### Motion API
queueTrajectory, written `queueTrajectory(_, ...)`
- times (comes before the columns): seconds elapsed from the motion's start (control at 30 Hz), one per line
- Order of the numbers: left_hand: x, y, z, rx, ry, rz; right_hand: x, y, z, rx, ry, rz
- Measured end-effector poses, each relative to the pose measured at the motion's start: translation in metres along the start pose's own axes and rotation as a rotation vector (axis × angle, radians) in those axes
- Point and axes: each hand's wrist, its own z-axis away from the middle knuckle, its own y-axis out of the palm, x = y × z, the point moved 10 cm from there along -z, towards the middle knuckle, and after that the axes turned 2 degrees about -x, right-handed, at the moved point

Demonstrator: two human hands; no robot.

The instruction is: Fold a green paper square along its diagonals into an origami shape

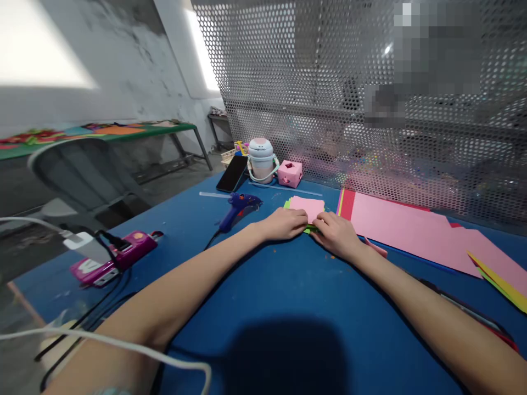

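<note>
- Stack: small flat squares of paper, smooth pink on top, lime green showing beneath; it lies on the blue table, between the hands.
- Sheets: long, pink, overlapping, with red edges beneath, right of the stack.
- Box: pink cube with cut-out holes.
- Screen: perforated metal, standing behind the table.
- Left hand and right hand: close together, fingers bent at the stack's near corners, partly covering them; whether they pinch it, I cannot tell.
- Glue gun: left of the stack, near the phone.
- White cable: crosses before the left forearm.
</note>
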Motion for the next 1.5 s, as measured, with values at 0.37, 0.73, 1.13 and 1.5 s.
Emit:
queueTrajectory(0.37, -0.002, 0.003, 0.003, -0.019, 0.071, 0.041, 0.010, -0.002, -0.001, -0.103, -0.028, -0.093)
queueTrajectory(0.73, 0.001, -0.002, 0.006, -0.060, 0.070, 0.146, 0.015, -0.069, 0.009, -0.155, -0.014, -0.231)
queueTrajectory(1.13, -0.044, -0.034, -0.007, -0.129, -0.111, 0.794, 0.075, -0.104, 0.105, -0.012, -0.217, -0.443)
queueTrajectory(1.5, -0.076, 0.016, 0.002, 0.160, -0.444, 1.560, 0.020, -0.091, 0.125, -0.059, 0.287, -0.666)
